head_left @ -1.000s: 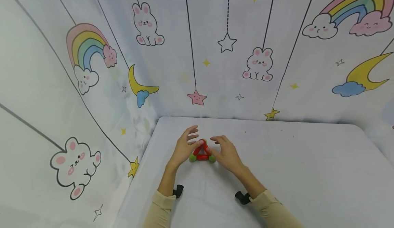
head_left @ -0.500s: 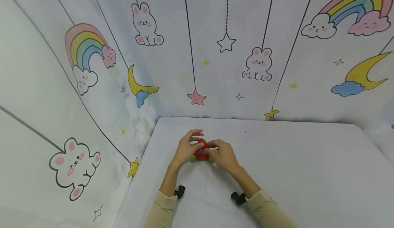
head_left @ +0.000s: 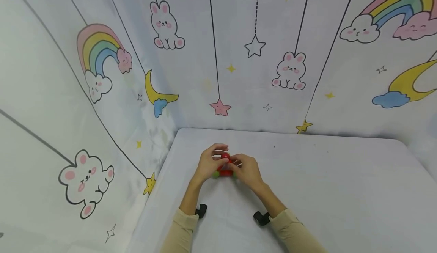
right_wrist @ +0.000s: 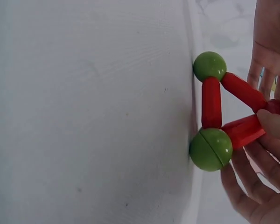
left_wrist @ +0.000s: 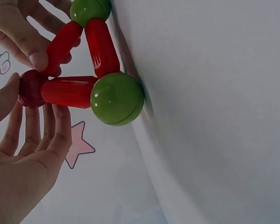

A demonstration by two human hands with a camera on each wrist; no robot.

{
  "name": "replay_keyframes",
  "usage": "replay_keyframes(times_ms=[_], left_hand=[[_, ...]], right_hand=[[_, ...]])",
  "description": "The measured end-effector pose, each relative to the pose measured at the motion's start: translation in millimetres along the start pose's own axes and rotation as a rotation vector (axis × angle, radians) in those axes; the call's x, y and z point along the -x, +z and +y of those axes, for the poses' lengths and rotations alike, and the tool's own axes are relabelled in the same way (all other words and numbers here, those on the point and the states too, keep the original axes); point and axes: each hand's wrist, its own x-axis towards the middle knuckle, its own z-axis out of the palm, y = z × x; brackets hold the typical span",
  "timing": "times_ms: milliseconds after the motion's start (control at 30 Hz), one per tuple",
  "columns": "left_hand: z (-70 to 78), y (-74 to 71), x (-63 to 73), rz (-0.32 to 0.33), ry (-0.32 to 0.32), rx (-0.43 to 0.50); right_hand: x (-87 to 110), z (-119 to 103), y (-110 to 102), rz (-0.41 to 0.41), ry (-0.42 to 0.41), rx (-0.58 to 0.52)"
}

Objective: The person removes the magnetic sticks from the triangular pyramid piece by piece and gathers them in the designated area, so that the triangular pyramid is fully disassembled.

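Note:
A triangle of three red rods [left_wrist: 102, 49] stands upright, its two green balls [left_wrist: 116, 99] at the table surface and a red ball [left_wrist: 31, 88] at its top corner. My left hand [head_left: 209, 165] holds the red ball, its thumb on the near side and its fingers curving behind. From the other side, my right hand [head_left: 248, 171] pinches the sloping red rod [right_wrist: 245, 130] just below that ball, thumb in front and fingers behind. In the head view both hands partly cover the triangle's upper part.
White cloth covers the table [head_left: 324, 192]. A patterned backdrop [head_left: 191, 74] rises behind it and along the left side. Black wrist mounts [head_left: 262, 218] sit under both forearms, at the cuffs of the beige sleeves [head_left: 295, 230].
My right hand has moved in toward the triangle's top, its fingers closing on the right sloping rod. My left fingers have bent down closer around the red ball. The triangle stays in place.

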Motion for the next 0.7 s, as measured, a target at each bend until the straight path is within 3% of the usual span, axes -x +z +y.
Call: replay_keyframes(times_ms=[300,700], left_hand=[[1.7,0.5,-6.4,0.02,-0.009,-0.068],[0.0,2.6,-9.0,0.039,-0.02,-0.088]], right_hand=[[-4.5,3.7,-2.3,0.019,-0.016,0.041],[-2.5,4.5,0.0,0.08,-0.033,0.055]])
